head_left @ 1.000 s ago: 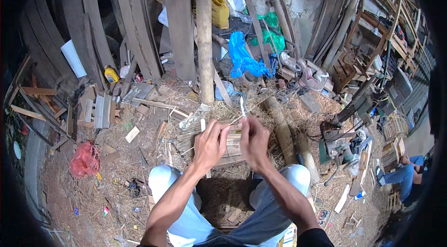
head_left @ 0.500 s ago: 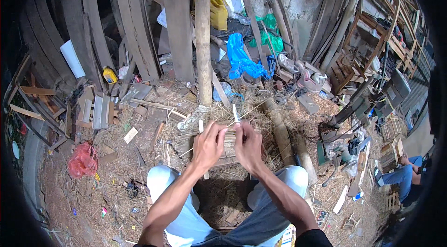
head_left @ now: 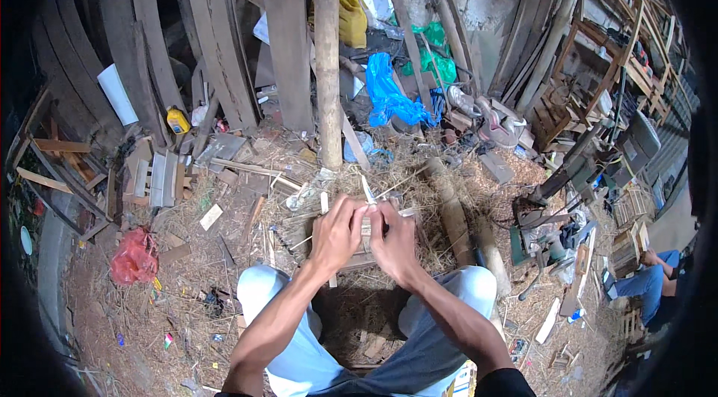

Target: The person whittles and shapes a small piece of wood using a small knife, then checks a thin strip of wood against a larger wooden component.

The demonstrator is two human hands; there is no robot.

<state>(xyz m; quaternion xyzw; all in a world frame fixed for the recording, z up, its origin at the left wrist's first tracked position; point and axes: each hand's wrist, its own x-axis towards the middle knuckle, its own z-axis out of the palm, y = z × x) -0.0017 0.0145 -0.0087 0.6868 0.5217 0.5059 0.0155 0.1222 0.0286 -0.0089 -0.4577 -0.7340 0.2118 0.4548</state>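
From my remote station, through the head-worn camera, I look down on a seated person's two bare hands, raised close together above a pale, slatted wooden surface between the knees of the light blue denim jeans. The left hand has its fingers curled, thumb and forefinger pinching a thin, straw-coloured strip of wood or bamboo; the strip slants across the front of the hands, its upper end reaching out to the right of the blade. The right hand is closed around a small knife with a narrow, pale blade, which points up and away from the body; the handle is hidden in the grip. The fingertips of the two hands meet or nearly meet; I cannot tell which. Beyond them I see an upright, tan bamboo pole and a crumpled, bright blue plastic bag. A round, weathered log lies to the right, and a crumpled, translucent red plastic bag lies on the straw-littered earth floor to the left.
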